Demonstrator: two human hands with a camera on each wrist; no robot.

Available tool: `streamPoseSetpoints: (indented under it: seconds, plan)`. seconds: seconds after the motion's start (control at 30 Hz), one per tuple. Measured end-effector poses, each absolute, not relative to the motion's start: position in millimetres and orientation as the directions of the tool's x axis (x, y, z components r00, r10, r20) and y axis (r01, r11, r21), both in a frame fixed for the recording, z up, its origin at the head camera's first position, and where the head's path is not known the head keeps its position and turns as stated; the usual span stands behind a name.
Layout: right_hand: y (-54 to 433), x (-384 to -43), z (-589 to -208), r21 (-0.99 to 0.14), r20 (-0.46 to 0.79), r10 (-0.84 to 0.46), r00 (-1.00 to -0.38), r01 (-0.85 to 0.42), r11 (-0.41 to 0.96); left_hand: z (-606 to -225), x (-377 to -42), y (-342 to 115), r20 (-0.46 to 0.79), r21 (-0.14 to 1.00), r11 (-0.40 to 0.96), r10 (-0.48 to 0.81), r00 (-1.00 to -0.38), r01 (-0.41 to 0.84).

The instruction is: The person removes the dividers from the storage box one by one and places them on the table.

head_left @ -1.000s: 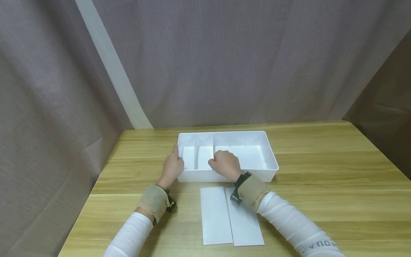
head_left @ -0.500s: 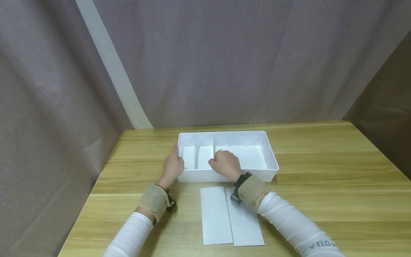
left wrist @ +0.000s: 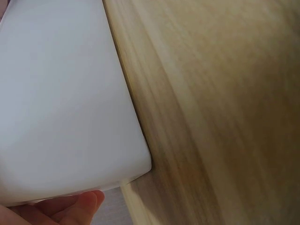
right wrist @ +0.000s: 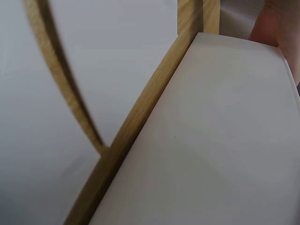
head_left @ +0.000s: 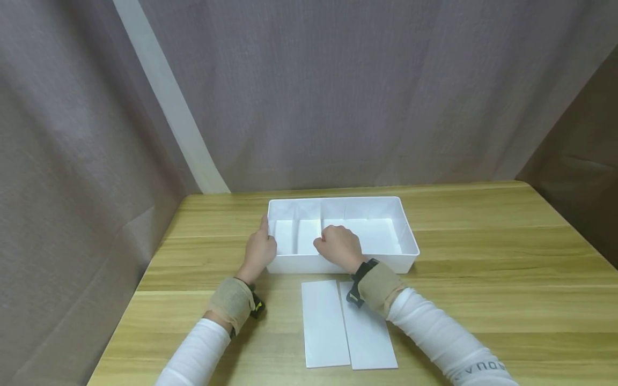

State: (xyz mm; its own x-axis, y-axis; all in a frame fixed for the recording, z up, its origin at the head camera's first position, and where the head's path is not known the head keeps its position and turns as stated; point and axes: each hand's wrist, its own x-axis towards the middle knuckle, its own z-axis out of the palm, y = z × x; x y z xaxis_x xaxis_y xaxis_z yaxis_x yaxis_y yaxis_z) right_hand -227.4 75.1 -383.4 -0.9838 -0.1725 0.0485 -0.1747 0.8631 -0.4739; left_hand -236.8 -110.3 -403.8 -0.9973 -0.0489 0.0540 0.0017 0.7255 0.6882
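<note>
A long white open box (head_left: pixel 338 263) lies crosswise on the table, with thin upright dividers splitting its left part into narrow compartments. My left hand (head_left: pixel 258 249) grips the box's left end, thumb by the front corner and index finger along the side wall. In the left wrist view its fingers (left wrist: pixel 77 208) bend against that end. My right hand (head_left: pixel 339 246) reaches over the front wall with curled fingers. It pinches the divider (head_left: pixel 321 212) right of the two narrow compartments; its fingertips are hidden. Another divider (head_left: pixel 295 230) stands to the left.
Two flat white panels (head_left: pixel 325 324) lie side by side in front of the box, a narrow gap between them. The right panel (head_left: pixel 372 338) is partly under my right wrist. Wood-grain table (head_left: pixel 483 268) surrounds them; a grey curtain (head_left: pixel 362 96) hangs behind.
</note>
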Motion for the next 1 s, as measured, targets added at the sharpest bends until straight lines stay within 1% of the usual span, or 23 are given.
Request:
streamPoseSetpoints:
  seconds: [1.0]
  plan:
    - [75.9, -229.1, -384.0, -0.487, 0.091, -0.166, -0.982, -0.189, 0.853, -403.7, -237.1, -110.0, 0.063, 0.674, 0.739, -0.051, -0.997, 0.005]
